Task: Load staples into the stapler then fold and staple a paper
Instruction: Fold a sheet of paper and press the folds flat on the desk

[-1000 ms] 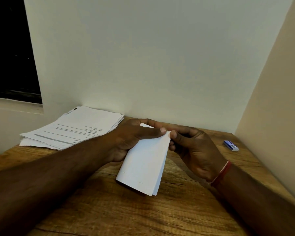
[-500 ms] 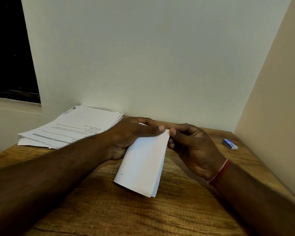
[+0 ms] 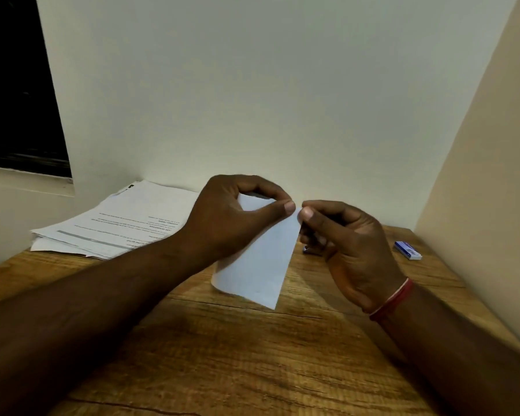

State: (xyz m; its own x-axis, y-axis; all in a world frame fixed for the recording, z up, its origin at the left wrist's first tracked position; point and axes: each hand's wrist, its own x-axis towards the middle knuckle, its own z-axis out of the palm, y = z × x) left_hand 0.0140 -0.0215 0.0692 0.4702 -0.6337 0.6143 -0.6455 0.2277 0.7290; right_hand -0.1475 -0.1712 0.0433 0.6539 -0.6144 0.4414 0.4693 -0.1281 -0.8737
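Closest in, bare wooden worktop (image 3: 252, 361), with both forearms reaching across it. There's a red band (image 3: 391, 301) round the right wrist. Just beyond that is the folded paper (image 3: 261, 265), white and blank on the side we can see. It hangs tilted from its top edge above the middle of the worktop, with the rounded fold low on the left. Its bottom corner sits very near the wood, but whether it touches I cannot tell.

Up at the top edge, the left hand (image 3: 228, 220) has the sheet pinched between thumb and forefinger, and those two fingers (image 3: 288, 207) curl into a ring. The right hand (image 3: 354, 244) pinches the top right corner just beside it, thumb tip almost meeting thumb tip, its other fingers curled under.

Something small and bluish peeks out below the right hand – too hidden to make out. Further right, a small blue box (image 3: 407, 250) lies flat near the side wall, well clear of the hands. Far left, a stack of printed sheets (image 3: 117, 223) rests against the pale back wall (image 3: 252, 94), beside a dark window (image 3: 15, 85).
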